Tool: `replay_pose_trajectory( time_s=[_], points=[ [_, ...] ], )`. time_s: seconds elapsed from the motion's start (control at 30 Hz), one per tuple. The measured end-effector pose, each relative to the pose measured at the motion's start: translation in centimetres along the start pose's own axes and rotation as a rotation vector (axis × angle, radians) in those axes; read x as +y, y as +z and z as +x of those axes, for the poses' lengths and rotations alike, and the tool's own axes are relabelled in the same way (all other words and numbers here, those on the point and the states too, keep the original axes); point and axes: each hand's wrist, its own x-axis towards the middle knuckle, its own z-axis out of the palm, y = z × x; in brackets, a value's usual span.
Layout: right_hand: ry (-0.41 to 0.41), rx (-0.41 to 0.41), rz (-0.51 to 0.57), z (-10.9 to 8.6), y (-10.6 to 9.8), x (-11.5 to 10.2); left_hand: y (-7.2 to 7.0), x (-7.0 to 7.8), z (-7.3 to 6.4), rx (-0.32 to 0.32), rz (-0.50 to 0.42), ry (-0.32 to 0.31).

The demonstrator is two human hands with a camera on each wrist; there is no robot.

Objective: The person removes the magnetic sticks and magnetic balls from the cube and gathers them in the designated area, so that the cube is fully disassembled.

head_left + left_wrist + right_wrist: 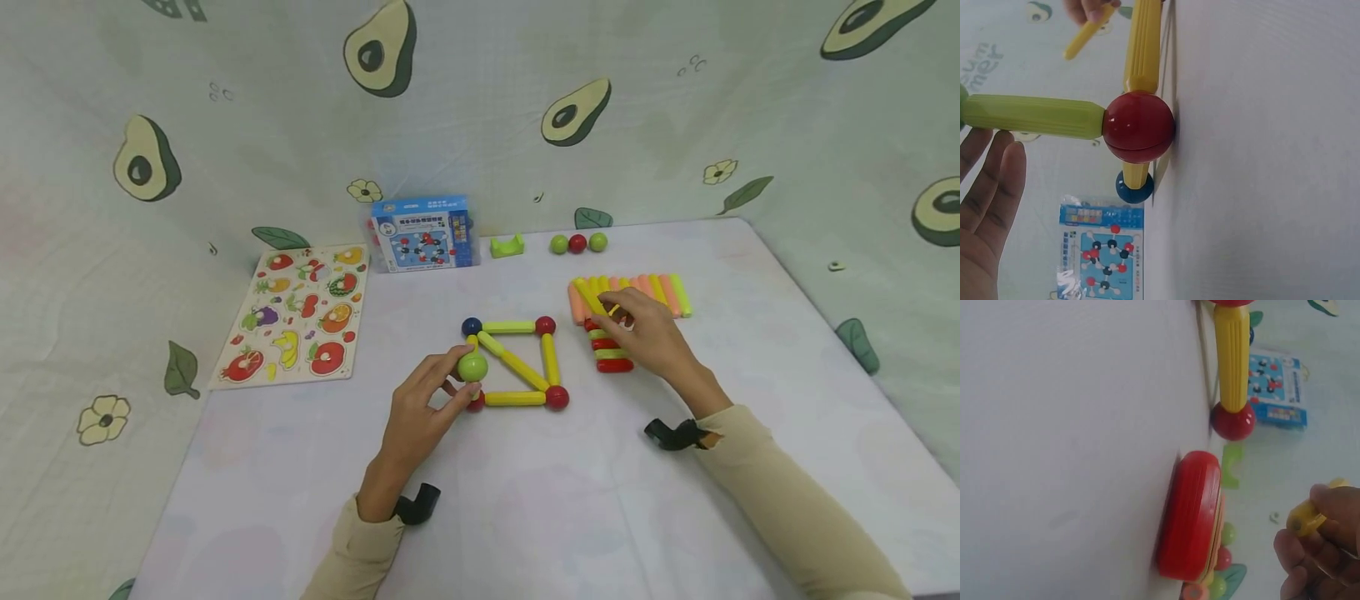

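My left hand pinches a light green ball between thumb and fingers. In the left wrist view a green rod runs upright from that ball down to a red ball on the table. This red ball is a corner of a flat four-sided frame of rods, with a blue ball at another corner and a yellow diagonal rod across it. My right hand holds a yellow rod between thumb and fingers, raised above the table in the right wrist view.
Beneath and beside the right hand lie a row of coloured rods and several red and green rods. Farther back are three loose balls, a green curved piece and a blue package. A fruit puzzle board lies left.
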Motion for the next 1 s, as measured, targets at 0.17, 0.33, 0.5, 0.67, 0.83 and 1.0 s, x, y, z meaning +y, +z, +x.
replay_pose_trajectory(
  time_s=[0.17, 0.33, 0.5, 0.67, 0.83, 1.0],
  points=[
    [0.046, 0.005, -0.022, -0.4, -0.7, 1.2, 0.0, 0.0, -0.1, 0.003, 0.0, 0.002],
    [0.087, 0.023, -0.048, -0.8, -1.4, 2.4, 0.0, 0.0, -0.1, 0.006, 0.006, 0.006],
    [0.105, 0.043, -0.08, -1.2, -2.3, 3.5, 0.0, 0.1, 0.0, 0.002, 0.006, 0.002],
    [0.151, 0.034, -0.104, -1.3, -3.5, 4.3, 0.0, 0.1, 0.0, 0.001, 0.011, 0.007],
    [0.167, 0.056, -0.123, -1.3, -4.4, 5.4, 0.0, 0.2, -0.1, -0.001, 0.016, 0.001],
    [0.197, 0.044, -0.136, -1.5, -5.1, 6.9, 0.0, 0.2, 0.0, -0.003, 0.023, 0.0]
  ],
)
